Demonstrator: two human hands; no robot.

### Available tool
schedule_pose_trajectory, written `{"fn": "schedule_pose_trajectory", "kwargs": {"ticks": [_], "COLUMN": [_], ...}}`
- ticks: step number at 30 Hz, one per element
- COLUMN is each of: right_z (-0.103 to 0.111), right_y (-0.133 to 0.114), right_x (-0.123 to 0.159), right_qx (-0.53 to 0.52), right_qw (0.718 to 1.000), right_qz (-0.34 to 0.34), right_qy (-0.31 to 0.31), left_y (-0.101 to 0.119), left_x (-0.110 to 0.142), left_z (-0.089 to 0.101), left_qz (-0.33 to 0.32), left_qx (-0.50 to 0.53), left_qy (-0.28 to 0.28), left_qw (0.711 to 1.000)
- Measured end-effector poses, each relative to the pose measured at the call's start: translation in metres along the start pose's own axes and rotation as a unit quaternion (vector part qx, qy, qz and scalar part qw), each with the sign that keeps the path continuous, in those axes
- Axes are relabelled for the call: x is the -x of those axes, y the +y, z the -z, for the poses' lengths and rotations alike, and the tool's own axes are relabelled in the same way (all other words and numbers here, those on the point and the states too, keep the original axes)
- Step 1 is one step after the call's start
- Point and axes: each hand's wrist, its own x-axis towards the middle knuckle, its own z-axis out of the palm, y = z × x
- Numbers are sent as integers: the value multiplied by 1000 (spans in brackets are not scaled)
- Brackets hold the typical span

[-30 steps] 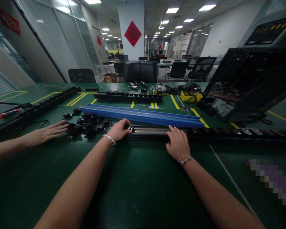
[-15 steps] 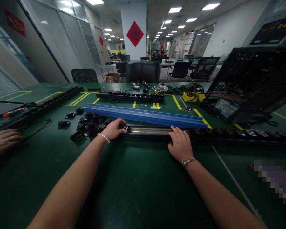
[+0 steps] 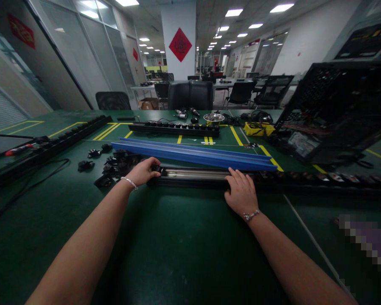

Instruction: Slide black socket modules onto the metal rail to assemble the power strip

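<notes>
1. Black rail (image 3: 190, 182): it lies flat on the green table (image 3: 190, 245), at 12 o'clock from me. Its long way runs across, from 9 to 3.
2. My left hand (image 3: 145, 170) is at the rail's 9 o'clock end, so it is the one nearer that tip. Its thumb and finger pinch a small dark piece (image 3: 159, 170). I can't see how deep the piece sits.
3. My right hand (image 3: 242, 192) touches the rail farther toward 3, fingers bent over the top. I can't tell if it squeezes. The bare, shiny groove (image 3: 195, 174) lies between my two hands.
4. Past my right hand, a row of dark pieces (image 3: 330, 178) runs toward 3, in line with the rail.
5. A heap of dark parts (image 3: 111, 169) is near my left hand, at 9 o'clock.
6. A blue strip (image 3: 193, 156) lies just past the rail, toward 12. It slants, with its 3 o'clock end closer to me.
</notes>
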Motion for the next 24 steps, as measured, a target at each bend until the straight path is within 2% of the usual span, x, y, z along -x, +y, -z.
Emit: {"fn": "schedule_pose_trajectory", "kwargs": {"ticks": [8,24], "right_z": [-2,0], "right_y": [1,0], "right_x": [1,0], "right_qx": [-1,1], "right_qw": [1000,1000], "right_qz": [3,0], "right_qy": [7,-1], "left_y": [-4,-32], "left_x": [2,3], "left_z": [3,2], "left_qz": [9,12], "left_qx": [-1,24], "left_qy": [2,11], "left_qw": [1000,1000]}}
